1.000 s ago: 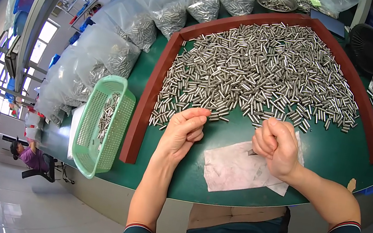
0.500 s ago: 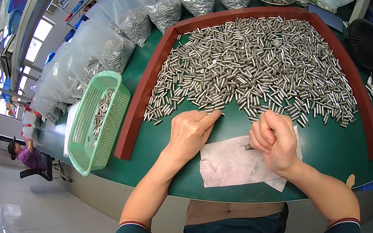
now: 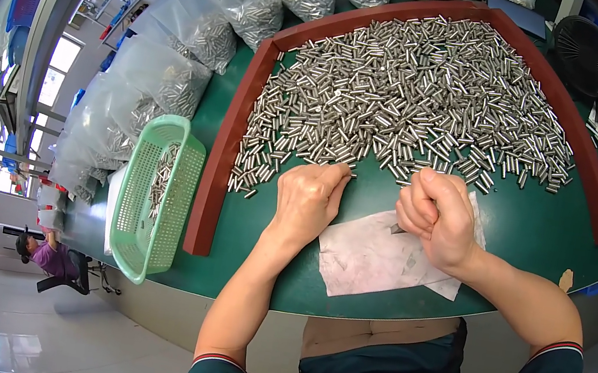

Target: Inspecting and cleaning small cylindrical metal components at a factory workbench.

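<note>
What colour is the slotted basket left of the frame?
Light green; the basket shows best in the head view, with metal pins inside.

green table (image 3: 545, 228) | on it: steel pins heap (image 3: 416, 103), red-brown frame (image 3: 218, 173), white paper (image 3: 383, 252), green basket (image 3: 155, 198), clear bags (image 3: 174, 79)

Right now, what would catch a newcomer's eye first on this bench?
A great heap of small silvery metal pins fills the red-framed area of the green table. At its near edge the left hand touches the pins, while the right hand is a closed fist above white paper.
</note>
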A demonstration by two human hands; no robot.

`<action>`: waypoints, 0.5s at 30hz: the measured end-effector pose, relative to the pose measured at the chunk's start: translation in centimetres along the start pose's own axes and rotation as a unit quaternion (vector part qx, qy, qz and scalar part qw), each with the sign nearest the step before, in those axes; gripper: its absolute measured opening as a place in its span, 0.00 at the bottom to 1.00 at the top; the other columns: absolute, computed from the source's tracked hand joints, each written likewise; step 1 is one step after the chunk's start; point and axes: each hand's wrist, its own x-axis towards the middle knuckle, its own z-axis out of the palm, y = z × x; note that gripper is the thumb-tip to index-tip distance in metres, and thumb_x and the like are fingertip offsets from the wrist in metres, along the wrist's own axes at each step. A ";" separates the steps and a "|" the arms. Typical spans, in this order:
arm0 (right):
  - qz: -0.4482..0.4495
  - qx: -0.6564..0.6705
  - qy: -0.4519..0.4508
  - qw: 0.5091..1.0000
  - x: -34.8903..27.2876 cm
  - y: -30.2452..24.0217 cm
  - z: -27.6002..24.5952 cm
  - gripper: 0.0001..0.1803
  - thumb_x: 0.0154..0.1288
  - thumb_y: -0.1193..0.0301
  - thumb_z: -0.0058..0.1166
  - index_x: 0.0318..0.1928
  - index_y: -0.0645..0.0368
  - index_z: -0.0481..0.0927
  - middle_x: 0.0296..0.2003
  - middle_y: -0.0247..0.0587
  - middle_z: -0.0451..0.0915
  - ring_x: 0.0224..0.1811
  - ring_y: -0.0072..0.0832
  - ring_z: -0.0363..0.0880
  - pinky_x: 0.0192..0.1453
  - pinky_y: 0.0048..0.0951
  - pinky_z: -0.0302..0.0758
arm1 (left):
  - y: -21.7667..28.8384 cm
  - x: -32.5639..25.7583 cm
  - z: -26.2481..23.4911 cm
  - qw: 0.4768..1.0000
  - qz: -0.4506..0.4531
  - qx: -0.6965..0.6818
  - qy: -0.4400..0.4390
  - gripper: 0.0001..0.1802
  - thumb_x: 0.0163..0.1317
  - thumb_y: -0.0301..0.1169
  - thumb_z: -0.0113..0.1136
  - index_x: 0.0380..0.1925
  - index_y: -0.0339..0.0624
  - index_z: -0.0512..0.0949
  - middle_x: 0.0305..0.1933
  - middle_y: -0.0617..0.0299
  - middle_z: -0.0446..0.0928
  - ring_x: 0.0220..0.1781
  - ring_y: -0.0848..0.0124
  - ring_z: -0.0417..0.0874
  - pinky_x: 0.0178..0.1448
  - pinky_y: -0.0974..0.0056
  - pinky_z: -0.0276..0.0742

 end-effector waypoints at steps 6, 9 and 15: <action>0.001 -0.001 0.005 1.000 -0.3 -0.2 -0.4 0.22 0.64 0.67 0.31 0.12 0.55 0.53 0.08 0.27 0.52 0.11 0.15 0.46 0.16 0.19 0.47 | 1.4 0.3 -1.8 0.928 -0.281 -0.246 -0.003 0.02 0.53 0.23 0.53 0.26 0.36 0.75 0.15 0.71 0.67 0.15 0.84 0.61 0.20 0.77 0.56; 0.001 -0.019 0.020 1.000 0.0 -0.1 0.0 0.23 0.64 0.64 0.31 0.10 0.53 0.53 0.06 0.28 0.50 0.09 0.16 0.43 0.15 0.21 0.44 | 1.3 -1.1 -4.3 0.756 -0.405 -0.512 0.039 0.04 0.56 0.26 0.53 0.27 0.37 0.73 0.16 0.74 0.63 0.14 0.86 0.55 0.20 0.78 0.52; -0.004 0.019 0.021 1.000 0.6 0.9 0.4 0.23 0.65 0.65 0.30 0.11 0.53 0.54 0.07 0.27 0.50 0.09 0.17 0.44 0.15 0.20 0.46 | 3.2 -9.1 -10.8 0.562 -0.435 -0.684 0.164 0.05 0.58 0.31 0.52 0.29 0.41 0.71 0.10 0.75 0.52 0.11 0.83 0.49 0.19 0.75 0.46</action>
